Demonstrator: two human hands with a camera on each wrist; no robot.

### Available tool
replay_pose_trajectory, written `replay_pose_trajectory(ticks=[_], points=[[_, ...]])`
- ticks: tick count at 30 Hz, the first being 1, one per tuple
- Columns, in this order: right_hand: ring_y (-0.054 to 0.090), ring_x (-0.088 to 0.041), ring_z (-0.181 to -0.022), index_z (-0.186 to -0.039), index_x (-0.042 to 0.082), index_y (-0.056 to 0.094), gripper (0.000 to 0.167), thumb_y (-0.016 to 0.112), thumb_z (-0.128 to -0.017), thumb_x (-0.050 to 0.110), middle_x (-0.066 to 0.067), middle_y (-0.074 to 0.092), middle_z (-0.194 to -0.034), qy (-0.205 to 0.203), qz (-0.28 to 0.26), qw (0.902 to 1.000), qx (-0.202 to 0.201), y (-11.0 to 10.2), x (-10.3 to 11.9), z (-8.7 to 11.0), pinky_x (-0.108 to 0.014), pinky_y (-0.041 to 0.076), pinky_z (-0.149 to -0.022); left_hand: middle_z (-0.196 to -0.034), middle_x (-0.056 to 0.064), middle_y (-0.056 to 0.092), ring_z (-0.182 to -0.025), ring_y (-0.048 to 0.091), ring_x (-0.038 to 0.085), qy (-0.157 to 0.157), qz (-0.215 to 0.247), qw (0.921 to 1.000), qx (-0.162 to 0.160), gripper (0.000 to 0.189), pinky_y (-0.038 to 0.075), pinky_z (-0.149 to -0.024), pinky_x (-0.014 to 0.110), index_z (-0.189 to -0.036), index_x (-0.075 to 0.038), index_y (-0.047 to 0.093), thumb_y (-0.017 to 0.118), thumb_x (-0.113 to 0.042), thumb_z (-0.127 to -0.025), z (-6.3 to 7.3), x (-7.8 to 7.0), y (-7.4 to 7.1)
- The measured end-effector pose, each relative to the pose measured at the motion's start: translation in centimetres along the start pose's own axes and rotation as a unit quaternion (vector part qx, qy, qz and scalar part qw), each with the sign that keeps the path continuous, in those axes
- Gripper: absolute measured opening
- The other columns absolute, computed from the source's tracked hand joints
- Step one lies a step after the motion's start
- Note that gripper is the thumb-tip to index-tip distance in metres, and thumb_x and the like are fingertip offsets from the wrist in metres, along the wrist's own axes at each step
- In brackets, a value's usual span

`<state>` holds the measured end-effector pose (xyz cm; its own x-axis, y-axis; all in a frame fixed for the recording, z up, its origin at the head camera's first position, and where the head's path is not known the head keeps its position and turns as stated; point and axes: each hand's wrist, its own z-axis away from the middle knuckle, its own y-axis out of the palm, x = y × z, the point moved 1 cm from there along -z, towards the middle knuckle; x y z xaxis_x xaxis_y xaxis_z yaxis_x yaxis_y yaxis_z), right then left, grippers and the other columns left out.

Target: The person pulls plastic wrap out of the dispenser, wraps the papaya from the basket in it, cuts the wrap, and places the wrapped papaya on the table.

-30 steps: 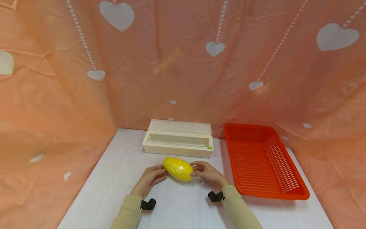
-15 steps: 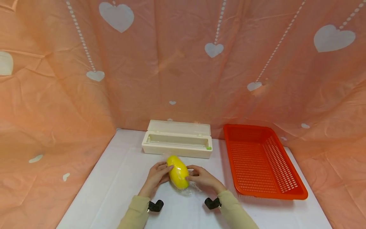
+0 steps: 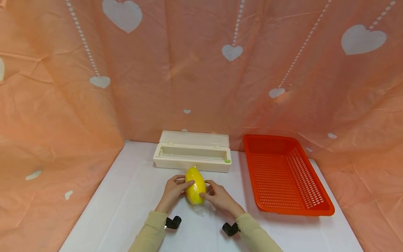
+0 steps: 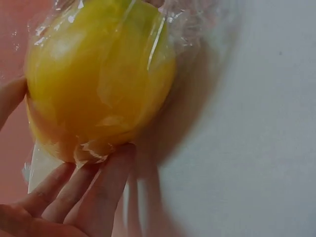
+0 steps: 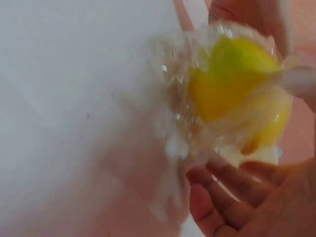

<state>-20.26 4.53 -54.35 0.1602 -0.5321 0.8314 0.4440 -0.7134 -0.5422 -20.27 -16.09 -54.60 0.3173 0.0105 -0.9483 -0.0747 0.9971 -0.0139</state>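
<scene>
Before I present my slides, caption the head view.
Left hand and right hand hold a wrapped yellow object near an open box.

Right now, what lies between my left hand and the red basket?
The yellow object in clear plastic, then your right hand, then white tabletop; the head view shows this.

The white tabletop (image 3: pixel 126 196) is enclosed at the back and on both sides by creased peach-orange sheeting (image 3: pixel 201 87). The sheeting is patterned with pale hearts (image 3: pixel 232 53), several of them topped by dotted lines (image 3: pixel 239 15). The left side is lit more brightly than the back.
</scene>
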Motion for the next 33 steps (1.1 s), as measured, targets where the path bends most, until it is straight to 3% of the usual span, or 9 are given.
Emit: replay_pose_trajectory(ticks=[5,9,15,20,24,26,28,31,33], points=[[0.051,-0.014,-0.074,-0.144,-0.003,0.031,0.088,0.072,-0.082,0.044,-0.001,0.055,-0.087,-0.009,0.047,0.9984,-0.028,0.7,0.8,0.6,-0.027,0.048,-0.065,-0.108,0.018,0.064,-0.081,0.066,0.023,-0.008,-0.001,1.0000,-0.004,0.067,0.058,-0.069,0.036,-0.121,0.001,0.052,0.083,-0.035,-0.074,0.2,-0.3,0.2],[0.050,-0.012,-0.072,-0.146,-0.005,0.025,0.096,0.075,-0.080,0.044,0.003,0.053,-0.082,-0.015,0.071,0.9965,-0.042,1.2,1.2,1.0,-0.026,0.047,-0.067,-0.104,0.017,0.065,-0.070,0.065,0.020,-0.010,-0.007,0.9999,-0.012,0.069,0.058,-0.062,0.034,-0.120,0.001,0.051,0.083,-0.037,-0.073,0.3,-0.5,0.3],[0.051,-0.011,-0.071,-0.146,-0.003,0.024,0.096,0.076,-0.079,0.043,0.005,0.054,-0.081,-0.016,0.093,0.9940,-0.055,1.7,1.2,1.3,-0.026,0.047,-0.068,-0.105,0.017,0.065,-0.072,0.065,0.021,-0.018,-0.008,0.9998,-0.004,0.074,0.057,-0.063,0.034,-0.121,0.001,0.050,0.082,-0.044,-0.072,0.3,-0.5,0.3],[0.054,-0.011,-0.078,-0.146,-0.001,0.028,0.093,0.072,-0.081,0.050,-0.001,0.060,-0.094,-0.026,0.116,0.9915,-0.054,1.6,1.4,1.5,-0.030,0.051,-0.073,-0.109,0.017,0.063,-0.079,0.065,0.023,-0.011,-0.029,0.9995,0.011,0.078,0.057,-0.067,0.034,-0.123,0.002,0.049,0.084,-0.043,-0.070,0.1,-0.4,0.2],[0.057,-0.014,-0.086,-0.142,0.004,0.038,0.078,0.064,-0.087,0.052,-0.003,0.059,-0.105,-0.072,0.183,0.9773,-0.079,0.8,1.4,2.1,-0.033,0.053,-0.075,-0.111,0.019,0.062,-0.082,0.066,0.024,-0.008,-0.029,0.9994,0.017,0.077,0.058,-0.069,0.036,-0.124,0.003,0.048,0.085,-0.039,-0.071,0.0,-0.5,0.2],[0.057,-0.017,-0.095,-0.141,0.007,0.042,0.069,0.063,-0.089,0.047,-0.004,0.057,-0.112,-0.118,0.229,0.9615,-0.096,0.2,1.5,2.6,-0.035,0.053,-0.081,-0.111,0.020,0.062,-0.081,0.066,0.025,-0.011,-0.025,0.9994,0.019,0.077,0.058,-0.069,0.037,-0.124,0.004,0.048,0.085,-0.038,-0.071,0.0,-0.6,0.2],[0.054,-0.020,-0.109,-0.141,0.009,0.044,0.065,0.067,-0.088,0.038,-0.005,0.054,-0.124,-0.183,0.287,0.9347,-0.103,-0.4,1.4,3.0,-0.037,0.049,-0.092,-0.111,0.020,0.062,-0.079,0.067,0.024,-0.016,-0.023,0.9994,0.022,0.076,0.058,-0.068,0.037,-0.123,0.004,0.048,0.085,-0.037,-0.071,-0.1,-0.6,0.2],[0.042,-0.023,-0.129,-0.142,0.013,0.044,0.065,0.072,-0.084,0.024,-0.006,0.046,-0.140,-0.294,0.389,0.8694,-0.081,-1.1,1.2,3.6,-0.037,0.037,-0.106,-0.110,0.019,0.063,-0.074,0.067,0.023,-0.021,-0.023,0.9992,0.024,0.076,0.058,-0.065,0.036,-0.122,0.003,0.049,0.086,-0.038,-0.070,-0.3,-0.7,0.1],[0.034,-0.024,-0.136,-0.143,0.015,0.043,0.065,0.070,-0.084,0.015,-0.006,0.039,-0.147,-0.361,0.466,0.8061,-0.054,-1.3,1.0,3.8,-0.037,0.030,-0.111,-0.109,0.018,0.064,-0.071,0.066,0.022,-0.022,-0.027,0.9991,0.025,0.077,0.058,-0.063,0.035,-0.122,0.003,0.049,0.086,-0.039,-0.069,-0.5,-0.7,0.0]])
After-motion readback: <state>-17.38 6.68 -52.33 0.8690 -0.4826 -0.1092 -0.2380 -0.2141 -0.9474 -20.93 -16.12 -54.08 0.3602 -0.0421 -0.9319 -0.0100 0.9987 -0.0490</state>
